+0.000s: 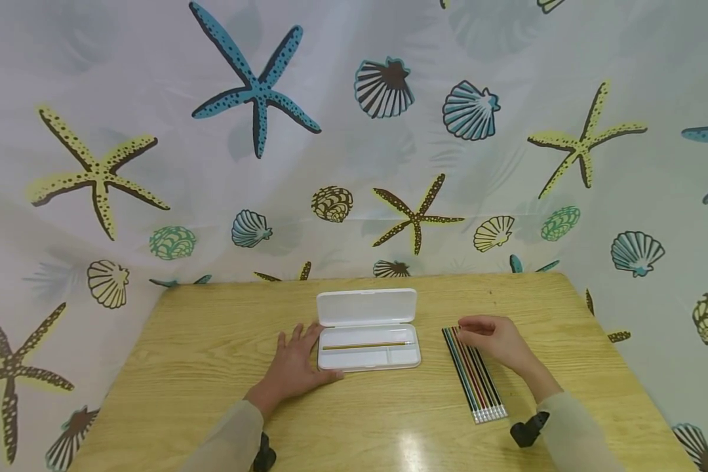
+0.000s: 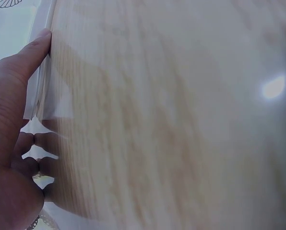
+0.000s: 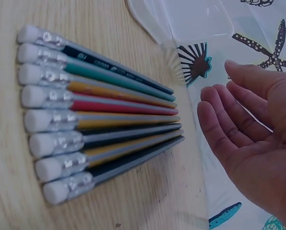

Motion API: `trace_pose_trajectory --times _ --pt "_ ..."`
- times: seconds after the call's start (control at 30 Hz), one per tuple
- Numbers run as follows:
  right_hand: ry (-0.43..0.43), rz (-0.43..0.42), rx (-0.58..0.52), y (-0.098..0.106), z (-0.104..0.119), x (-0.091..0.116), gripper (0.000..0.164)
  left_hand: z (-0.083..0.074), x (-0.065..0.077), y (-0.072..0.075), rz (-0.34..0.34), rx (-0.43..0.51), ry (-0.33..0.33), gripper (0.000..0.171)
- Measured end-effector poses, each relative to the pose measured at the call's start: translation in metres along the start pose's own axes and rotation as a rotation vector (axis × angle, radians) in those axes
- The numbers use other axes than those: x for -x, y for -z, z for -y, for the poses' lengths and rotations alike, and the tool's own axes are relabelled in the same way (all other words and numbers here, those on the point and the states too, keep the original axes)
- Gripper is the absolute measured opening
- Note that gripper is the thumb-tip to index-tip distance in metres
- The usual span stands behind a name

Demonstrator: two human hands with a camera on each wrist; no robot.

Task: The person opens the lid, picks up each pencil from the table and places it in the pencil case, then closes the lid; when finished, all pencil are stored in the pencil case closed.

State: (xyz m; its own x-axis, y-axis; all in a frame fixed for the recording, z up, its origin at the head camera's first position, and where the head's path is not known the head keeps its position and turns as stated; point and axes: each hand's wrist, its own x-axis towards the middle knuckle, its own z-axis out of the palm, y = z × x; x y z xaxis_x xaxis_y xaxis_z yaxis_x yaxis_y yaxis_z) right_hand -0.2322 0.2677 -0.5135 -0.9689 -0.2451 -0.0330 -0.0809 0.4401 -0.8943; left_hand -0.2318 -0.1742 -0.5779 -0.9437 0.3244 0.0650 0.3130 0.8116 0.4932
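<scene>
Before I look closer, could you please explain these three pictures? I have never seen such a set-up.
There is no robot here: a person works with two bare hands. The wide picture comes from a camera worn on the head, looking forward and down. The other two come from cameras worn on the left and right wrists.

On the wooden table lies an open white case with one pencil inside. To its right, eight more pencils lie in a row.

The left hand touches the case. The right hand is near the pencils' far tips and holds nothing. Behind the table is a cloth printed with starfish and shells.
</scene>
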Motion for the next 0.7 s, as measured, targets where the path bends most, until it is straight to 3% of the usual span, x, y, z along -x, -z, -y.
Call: trace_pose_trajectory --times 0.3,0.7 --pt "-0.041 -0.048 0.003 0.010 -0.018 0.017 0.046 0.000 0.000 0.000 0.002 -0.001 0.000 0.106" --pt "-0.095 -0.050 0.050 0.015 -0.033 0.033 0.043 0.001 0.000 -0.001 0.001 -0.003 0.000 0.106"
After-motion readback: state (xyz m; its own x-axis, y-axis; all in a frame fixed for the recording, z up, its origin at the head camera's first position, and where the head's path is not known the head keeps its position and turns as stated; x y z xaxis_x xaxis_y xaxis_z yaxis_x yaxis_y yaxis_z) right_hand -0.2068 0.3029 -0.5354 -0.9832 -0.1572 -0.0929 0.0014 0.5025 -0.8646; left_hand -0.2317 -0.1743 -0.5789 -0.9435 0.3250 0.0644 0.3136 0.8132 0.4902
